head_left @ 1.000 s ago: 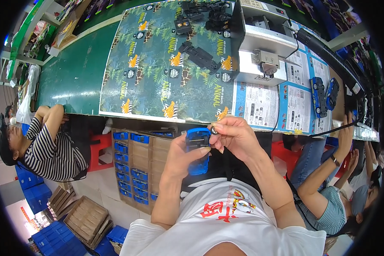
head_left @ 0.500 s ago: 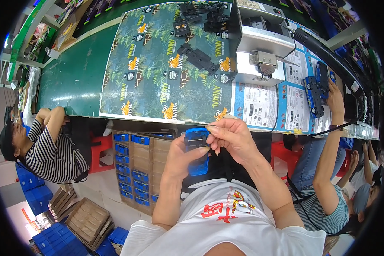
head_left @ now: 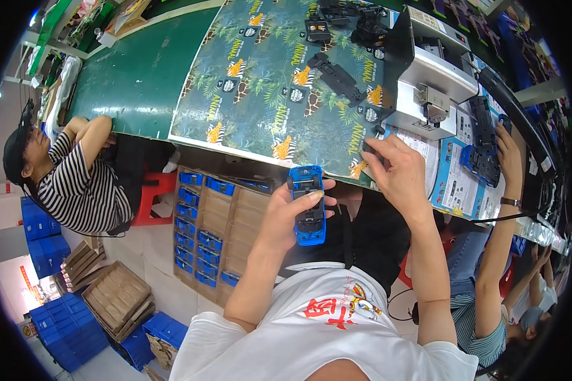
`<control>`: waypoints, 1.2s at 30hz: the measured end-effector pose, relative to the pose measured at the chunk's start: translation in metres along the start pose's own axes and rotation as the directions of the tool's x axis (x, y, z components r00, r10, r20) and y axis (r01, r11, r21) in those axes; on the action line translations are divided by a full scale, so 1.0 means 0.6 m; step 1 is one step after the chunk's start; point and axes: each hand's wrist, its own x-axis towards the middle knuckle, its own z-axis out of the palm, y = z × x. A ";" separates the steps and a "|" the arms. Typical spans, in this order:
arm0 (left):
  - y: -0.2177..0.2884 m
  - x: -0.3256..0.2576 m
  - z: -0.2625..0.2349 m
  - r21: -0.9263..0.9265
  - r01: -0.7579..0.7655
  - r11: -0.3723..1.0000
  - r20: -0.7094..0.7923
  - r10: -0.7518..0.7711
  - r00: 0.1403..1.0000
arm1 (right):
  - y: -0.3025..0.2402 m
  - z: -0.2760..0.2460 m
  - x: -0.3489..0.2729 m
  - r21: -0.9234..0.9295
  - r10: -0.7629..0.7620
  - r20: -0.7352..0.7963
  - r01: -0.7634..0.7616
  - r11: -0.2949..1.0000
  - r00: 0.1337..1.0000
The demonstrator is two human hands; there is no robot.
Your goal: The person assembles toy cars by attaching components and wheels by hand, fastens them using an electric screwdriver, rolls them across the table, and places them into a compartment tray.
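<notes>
A blue toy car lies underside up in my left hand, just off the near table edge. My thumb presses across its black underside, and the fingers wrap around its side. Over the table edge, my right hand pinches a small black part between thumb and fingertips. Another little black piece lies just beyond those fingers. Farther back on the patterned sheet rests a long black car chassis, with a pile of black parts behind it.
A metal bench machine stands right of the sheet. A co-worker's hand reaches toward blue-and-black car parts there. Below the table, left, is a brown compartment tray holding several blue cars. A person sits farther left; blue crates stand behind.
My right hand has left the toy car and moved right and forward onto the table edge. The left hand keeps the car, now showing its black underside. The whole view has shifted.
</notes>
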 end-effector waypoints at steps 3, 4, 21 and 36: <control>0.001 -0.004 -0.002 0.049 -0.036 0.998 0.000 0.036 0.999 | -0.002 -0.002 -0.002 0.050 0.069 0.020 -0.070 0.996 0.997; 0.001 -0.005 -0.003 0.093 -0.064 0.994 0.021 0.062 0.998 | -0.003 -0.003 -0.004 0.092 0.123 0.028 -0.125 0.988 0.992; -0.001 0.000 -0.014 -0.112 -0.005 0.994 0.045 0.010 0.999 | -0.008 -0.017 0.020 0.033 0.293 0.095 -0.297 0.954 0.951; -0.002 -0.006 0.000 0.025 -0.059 0.998 0.004 0.059 0.998 | -0.002 -0.006 0.006 0.229 0.316 0.067 -0.323 0.919 0.947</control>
